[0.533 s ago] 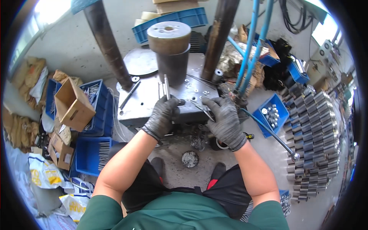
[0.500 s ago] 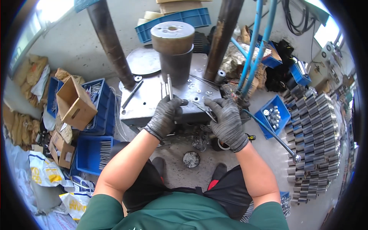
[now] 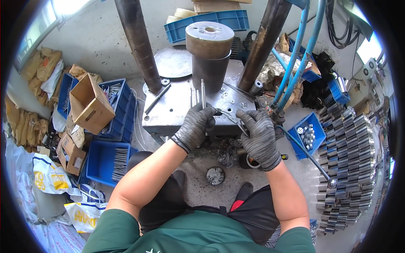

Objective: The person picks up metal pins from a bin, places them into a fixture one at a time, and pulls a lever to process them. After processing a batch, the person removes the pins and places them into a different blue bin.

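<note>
In the head view, the gloved left hand (image 3: 195,126) is closed around a slim metal rod (image 3: 203,92) by the worktop's (image 3: 179,101) front edge; the right hand (image 3: 260,139) clamps pliers (image 3: 241,126) just beside it. A thick cylinder (image 3: 209,55) stands toward the back edge. Blue bins (image 3: 99,158) and stacked metal tubes (image 3: 350,160) flank the worktop on the floor.

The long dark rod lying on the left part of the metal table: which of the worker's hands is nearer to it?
Left. The left hand is right of the dark rod, closer to the body; the right hand is farther right, past the left one.
</note>
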Demonstrator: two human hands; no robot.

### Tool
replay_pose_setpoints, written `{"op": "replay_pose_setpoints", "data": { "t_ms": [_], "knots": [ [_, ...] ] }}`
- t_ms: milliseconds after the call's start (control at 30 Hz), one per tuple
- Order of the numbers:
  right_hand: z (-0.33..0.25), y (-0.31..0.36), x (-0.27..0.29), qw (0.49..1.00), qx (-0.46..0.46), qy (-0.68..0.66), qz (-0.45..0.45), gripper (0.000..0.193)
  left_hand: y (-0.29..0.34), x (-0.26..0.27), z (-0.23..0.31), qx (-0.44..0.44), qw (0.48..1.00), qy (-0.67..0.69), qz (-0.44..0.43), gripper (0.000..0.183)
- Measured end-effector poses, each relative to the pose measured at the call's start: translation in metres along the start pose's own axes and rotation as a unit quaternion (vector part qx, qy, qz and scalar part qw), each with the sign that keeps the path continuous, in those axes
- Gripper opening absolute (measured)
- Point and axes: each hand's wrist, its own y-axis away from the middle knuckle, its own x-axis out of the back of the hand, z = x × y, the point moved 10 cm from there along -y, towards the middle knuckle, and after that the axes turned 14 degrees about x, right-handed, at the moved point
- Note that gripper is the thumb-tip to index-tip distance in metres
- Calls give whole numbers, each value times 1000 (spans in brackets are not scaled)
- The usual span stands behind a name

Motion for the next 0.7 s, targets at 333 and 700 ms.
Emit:
{"op": "replay_pose_setpoints", "data": {
  "t_ms": [333,700],
  "knots": [
    [-1,1,-6,999,13,19,-23,60,8,-8,3,3,999,-36,12,20],
    [60,28,2,960,-192,-197,50,41,28,-22,28,-99,948,-301,26,44]
  ]
}}
